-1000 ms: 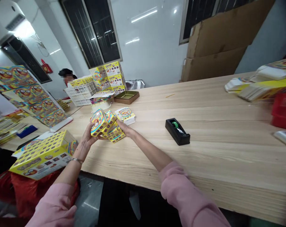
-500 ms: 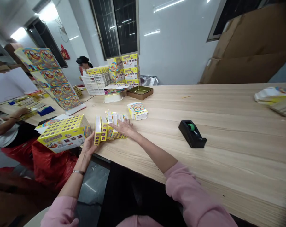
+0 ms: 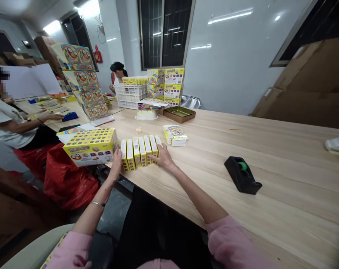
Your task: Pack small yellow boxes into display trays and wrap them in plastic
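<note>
Several small yellow-and-white boxes [image 3: 142,151] stand upright in a row on the wooden table [image 3: 208,149]. My left hand [image 3: 117,162] is at the row's left end, between it and a large yellow printed box [image 3: 91,147]; its fingers are stretched out, not wrapped round anything. At the right end, my right hand [image 3: 164,157] has its fingers apart, with thumb and fingertips against the last boxes. A stack of printed cards or flat packs [image 3: 175,135] lies just beyond my right hand.
A black tape dispenser [image 3: 242,175] sits to the right. Behind are a brown tray [image 3: 179,114], a white basket [image 3: 131,96] and stacked yellow boxes [image 3: 173,86]. A tall stack of printed boxes [image 3: 83,80] stands left. One person sits at left, another behind the basket.
The view has turned left. The small boxes, leaning and uneven before, now stand straighter in an even row. My right hand has moved from over the boxes to their right end.
</note>
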`<state>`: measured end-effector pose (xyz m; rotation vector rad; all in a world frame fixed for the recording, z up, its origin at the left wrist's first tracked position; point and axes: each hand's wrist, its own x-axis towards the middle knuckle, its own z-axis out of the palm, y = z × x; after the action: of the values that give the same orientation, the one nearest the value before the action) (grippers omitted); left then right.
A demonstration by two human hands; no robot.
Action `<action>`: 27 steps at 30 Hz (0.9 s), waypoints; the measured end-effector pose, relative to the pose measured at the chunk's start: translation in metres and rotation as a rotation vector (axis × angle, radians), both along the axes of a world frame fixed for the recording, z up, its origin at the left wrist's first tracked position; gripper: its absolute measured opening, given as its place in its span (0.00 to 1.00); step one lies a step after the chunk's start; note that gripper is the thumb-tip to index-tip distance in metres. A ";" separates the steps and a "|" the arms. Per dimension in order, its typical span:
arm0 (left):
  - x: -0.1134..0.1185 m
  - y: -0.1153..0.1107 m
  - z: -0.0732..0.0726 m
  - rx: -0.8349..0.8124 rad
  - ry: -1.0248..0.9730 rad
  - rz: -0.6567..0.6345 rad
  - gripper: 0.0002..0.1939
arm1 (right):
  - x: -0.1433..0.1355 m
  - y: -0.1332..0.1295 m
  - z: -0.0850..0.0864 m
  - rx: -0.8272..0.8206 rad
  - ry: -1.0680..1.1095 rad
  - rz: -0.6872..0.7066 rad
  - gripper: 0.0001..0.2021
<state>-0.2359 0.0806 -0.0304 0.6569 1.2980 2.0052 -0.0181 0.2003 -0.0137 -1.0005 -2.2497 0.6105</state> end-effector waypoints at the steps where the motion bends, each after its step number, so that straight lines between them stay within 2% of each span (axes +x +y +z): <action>1: 0.004 0.001 0.001 -0.007 0.054 0.030 0.21 | 0.001 0.002 -0.004 0.002 0.008 0.017 0.35; 4: 0.012 0.003 0.002 -0.059 0.181 0.075 0.25 | 0.002 0.005 -0.011 0.010 -0.019 0.005 0.36; 8: 0.011 0.003 0.007 -0.088 0.259 0.069 0.20 | -0.004 0.003 -0.015 0.049 -0.056 -0.059 0.37; 10: 0.013 -0.001 0.012 -0.069 0.341 0.103 0.18 | -0.009 0.001 -0.017 0.098 -0.048 -0.096 0.33; 14: 0.031 -0.005 0.021 -0.017 0.771 0.191 0.23 | -0.016 -0.004 -0.020 0.195 -0.017 -0.135 0.24; 17: 0.046 0.003 0.021 -0.034 1.008 0.108 0.24 | -0.019 -0.006 -0.019 0.262 -0.009 -0.160 0.24; 21: 0.051 0.016 0.014 -0.019 0.971 0.033 0.13 | -0.014 -0.001 -0.014 0.311 -0.011 -0.183 0.19; 24: 0.045 0.020 0.010 0.007 0.889 0.007 0.14 | -0.007 0.008 -0.014 0.317 -0.002 -0.162 0.16; 27: 0.040 0.019 0.008 0.014 0.910 -0.007 0.14 | -0.004 0.012 -0.017 0.339 0.029 -0.126 0.18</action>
<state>-0.1955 0.0993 -0.0219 1.6950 1.7454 1.7375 -0.0222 0.2124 -0.0302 -0.9434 -2.1512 0.1787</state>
